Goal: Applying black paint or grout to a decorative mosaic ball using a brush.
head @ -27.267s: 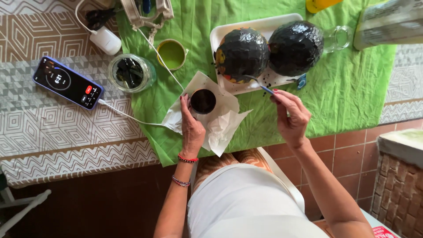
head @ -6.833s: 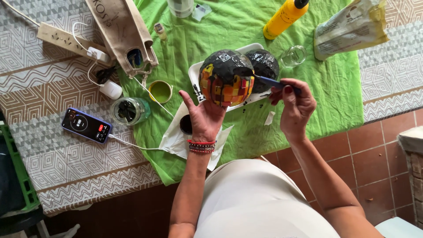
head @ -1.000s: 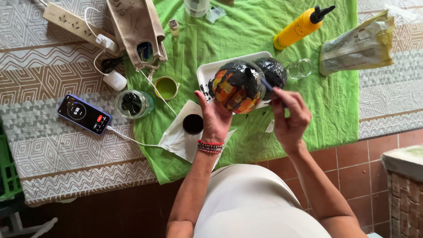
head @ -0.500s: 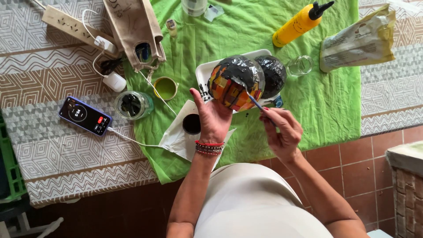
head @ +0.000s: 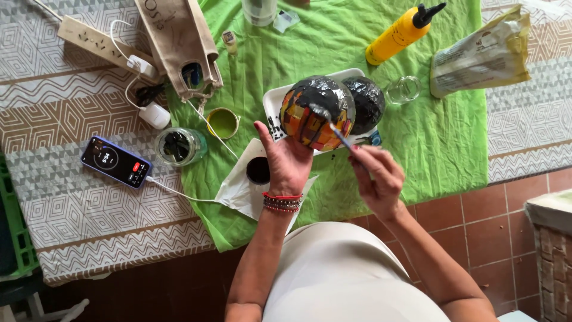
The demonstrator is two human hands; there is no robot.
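Head view: we cup the mosaic ball (head: 316, 113) from below in our left hand (head: 288, 161), fingers wrapped, over the white tray (head: 275, 101) (near the green cloth's (head: 441, 137) front edge).
Right hand (head: 375, 176): fingers pinch a brush (head: 333, 128), tip on the ball's dark upper part.
Black ball (head: 366, 104): resting on the tray just behind.

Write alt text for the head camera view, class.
A person's left hand holds up a colourful mosaic ball while the right hand spreads black paste on it with a small spoon, above a white tray on a green cloth.

Yellow bottle (head: 400, 34) & glass (head: 404, 90) block cloth's right.
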